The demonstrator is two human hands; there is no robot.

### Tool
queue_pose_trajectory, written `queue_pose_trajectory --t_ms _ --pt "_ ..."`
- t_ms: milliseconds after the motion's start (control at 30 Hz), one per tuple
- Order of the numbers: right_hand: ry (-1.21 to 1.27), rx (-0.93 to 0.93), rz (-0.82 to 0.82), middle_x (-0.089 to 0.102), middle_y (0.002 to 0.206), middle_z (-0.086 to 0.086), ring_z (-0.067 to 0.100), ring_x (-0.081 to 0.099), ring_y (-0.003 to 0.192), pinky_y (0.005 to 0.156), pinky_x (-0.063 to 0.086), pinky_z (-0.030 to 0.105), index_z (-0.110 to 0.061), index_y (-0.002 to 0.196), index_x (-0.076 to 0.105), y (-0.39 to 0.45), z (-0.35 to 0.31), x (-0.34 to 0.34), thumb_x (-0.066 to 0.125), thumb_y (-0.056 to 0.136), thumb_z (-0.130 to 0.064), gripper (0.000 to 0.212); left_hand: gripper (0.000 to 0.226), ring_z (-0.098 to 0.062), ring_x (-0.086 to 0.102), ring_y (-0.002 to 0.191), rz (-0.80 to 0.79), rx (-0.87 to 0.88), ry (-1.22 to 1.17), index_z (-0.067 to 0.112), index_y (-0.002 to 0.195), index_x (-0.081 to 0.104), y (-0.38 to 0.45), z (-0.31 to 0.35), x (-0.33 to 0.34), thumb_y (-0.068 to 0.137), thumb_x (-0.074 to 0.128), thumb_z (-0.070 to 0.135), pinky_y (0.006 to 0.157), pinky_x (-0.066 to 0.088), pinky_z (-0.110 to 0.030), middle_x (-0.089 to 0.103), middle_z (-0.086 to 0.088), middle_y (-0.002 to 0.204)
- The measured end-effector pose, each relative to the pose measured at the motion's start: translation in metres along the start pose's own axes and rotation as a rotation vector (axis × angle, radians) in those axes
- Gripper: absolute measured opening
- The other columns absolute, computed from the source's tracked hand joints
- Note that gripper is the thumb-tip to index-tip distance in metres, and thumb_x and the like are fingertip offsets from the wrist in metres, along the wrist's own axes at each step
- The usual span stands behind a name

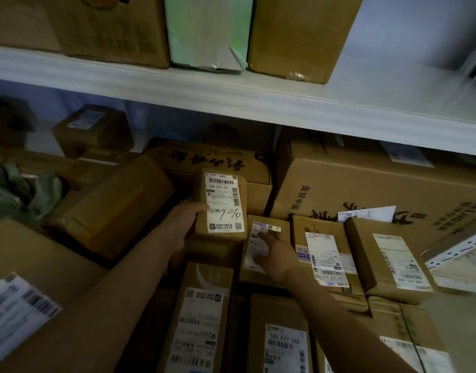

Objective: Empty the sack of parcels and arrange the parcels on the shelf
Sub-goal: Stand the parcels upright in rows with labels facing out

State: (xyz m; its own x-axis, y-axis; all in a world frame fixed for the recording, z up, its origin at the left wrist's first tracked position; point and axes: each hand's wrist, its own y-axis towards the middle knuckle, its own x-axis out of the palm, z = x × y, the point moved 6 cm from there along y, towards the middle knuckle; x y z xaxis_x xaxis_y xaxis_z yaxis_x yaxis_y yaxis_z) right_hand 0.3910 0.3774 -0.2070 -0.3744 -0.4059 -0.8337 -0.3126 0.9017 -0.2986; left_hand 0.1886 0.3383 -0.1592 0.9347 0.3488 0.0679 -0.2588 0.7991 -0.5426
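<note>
My left hand (183, 224) grips a small brown parcel (221, 204) by its left edge, thumb on the white label, which bears a handwritten mark. The parcel is held upright over the lower shelf's stack. My right hand (277, 255) lies with straight fingers flat on the label of another small brown parcel (263, 239) just to the right. Beside that parcel stand two more labelled boxes, one (325, 254) and another (390, 259). The sack is not clearly in view.
A white shelf board (231, 95) runs above, carrying large cartons (299, 36). Big printed cartons (379, 189) fill the back of the lower shelf. Labelled boxes (202, 324) lie in front. Green wrapping (13, 189) sits at left. A perforated metal upright (452, 251) stands at right.
</note>
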Motion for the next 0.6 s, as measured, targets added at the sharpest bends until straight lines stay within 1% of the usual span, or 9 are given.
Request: queue_pose_trajectory --t_ms 67,133,200,267,333,400,467,533,600 --pt "-0.153 -0.026 -0.034 0.017 0.158 0.004 0.026 0.02 0.144 0.117 0.021 0.042 -0.026 0.148 0.028 0.007 -0.002 0.005 0.061 0.087 -0.039 0.07 0.03 -0.026 0.063 0.091 0.034 0.006 0.024 0.009 0.12 0.059 0.012 0.006 0.008 0.094 0.049 0.021 0.093 0.048 -0.041 0.067 -0.008 0.091" --pt "-0.192 -0.016 -0.061 0.014 0.159 0.004 0.025 0.013 0.146 0.118 0.012 0.042 -0.027 0.15 0.023 0.014 0.001 0.01 0.063 0.084 -0.045 0.08 0.029 -0.029 0.063 0.094 0.066 0.014 0.059 0.01 0.115 0.062 0.02 0.009 0.015 0.095 0.047 0.025 0.099 0.046 -0.044 0.067 -0.008 0.09" --pt "-0.182 -0.006 -0.069 0.017 0.158 0.005 0.025 0.017 0.145 0.118 0.016 0.042 -0.028 0.151 0.02 0.021 0.005 0.014 0.064 0.083 -0.047 0.083 0.027 -0.028 0.062 0.097 0.086 0.01 0.103 0.013 0.112 0.061 0.025 0.004 0.019 0.095 0.046 0.028 0.099 0.045 -0.043 0.067 -0.009 0.095" --pt "-0.169 0.006 -0.021 0.027 0.153 0.005 0.025 0.028 0.14 0.114 0.026 0.041 -0.026 0.149 0.023 0.026 0.007 0.013 0.06 0.086 -0.044 0.075 0.029 -0.027 0.061 0.097 0.091 -0.021 0.192 0.015 0.114 0.06 0.027 -0.005 0.019 0.093 0.047 0.031 0.093 0.047 -0.038 0.066 -0.009 0.103" --pt "-0.147 0.018 0.048 0.037 0.147 0.006 0.026 0.039 0.132 0.108 0.035 0.039 -0.023 0.145 0.035 0.031 0.01 0.008 0.053 0.091 -0.04 0.059 0.036 -0.026 0.059 0.097 0.104 -0.043 0.355 0.013 0.12 0.057 0.033 -0.013 0.015 0.09 0.05 0.032 0.084 0.045 -0.034 0.063 -0.009 0.11" --pt "-0.125 0.012 0.08 0.043 0.141 0.007 0.025 0.046 0.126 0.101 0.041 0.036 -0.021 0.138 0.047 0.034 0.011 0.006 0.049 0.093 -0.036 0.048 0.048 -0.029 0.057 0.107 0.164 -0.062 0.539 0.013 0.13 0.051 0.038 -0.018 0.007 0.089 0.049 0.037 0.092 0.044 -0.036 0.06 -0.01 0.121" --pt "-0.122 0.004 0.082 0.044 0.137 0.006 0.025 0.048 0.123 0.1 0.042 0.035 -0.022 0.135 0.051 0.033 0.012 0.008 0.051 0.092 -0.036 0.045 0.056 -0.032 0.054 0.116 0.209 -0.055 0.621 0.013 0.137 0.041 0.042 -0.02 0.005 0.09 0.044 0.043 0.102 0.042 -0.042 0.056 -0.012 0.128" --pt "-0.143 -0.007 0.074 0.042 0.137 0.005 0.024 0.046 0.124 0.104 0.039 0.036 -0.025 0.135 0.051 0.031 0.012 0.01 0.052 0.091 -0.038 0.046 0.059 -0.032 0.055 0.114 0.195 -0.044 0.599 0.014 0.137 0.039 0.047 -0.025 0.012 0.088 0.042 0.045 0.102 0.042 -0.045 0.058 -0.011 0.126" --pt "-0.166 -0.019 0.069 0.04 0.139 0.004 0.023 0.041 0.127 0.107 0.034 0.038 -0.028 0.137 0.047 0.03 0.013 0.011 0.052 0.09 -0.04 0.049 0.057 -0.03 0.059 0.109 0.15 -0.053 0.535 0.014 0.134 0.045 0.054 -0.035 0.022 0.085 0.039 0.043 0.1 0.045 -0.045 0.061 -0.01 0.121"
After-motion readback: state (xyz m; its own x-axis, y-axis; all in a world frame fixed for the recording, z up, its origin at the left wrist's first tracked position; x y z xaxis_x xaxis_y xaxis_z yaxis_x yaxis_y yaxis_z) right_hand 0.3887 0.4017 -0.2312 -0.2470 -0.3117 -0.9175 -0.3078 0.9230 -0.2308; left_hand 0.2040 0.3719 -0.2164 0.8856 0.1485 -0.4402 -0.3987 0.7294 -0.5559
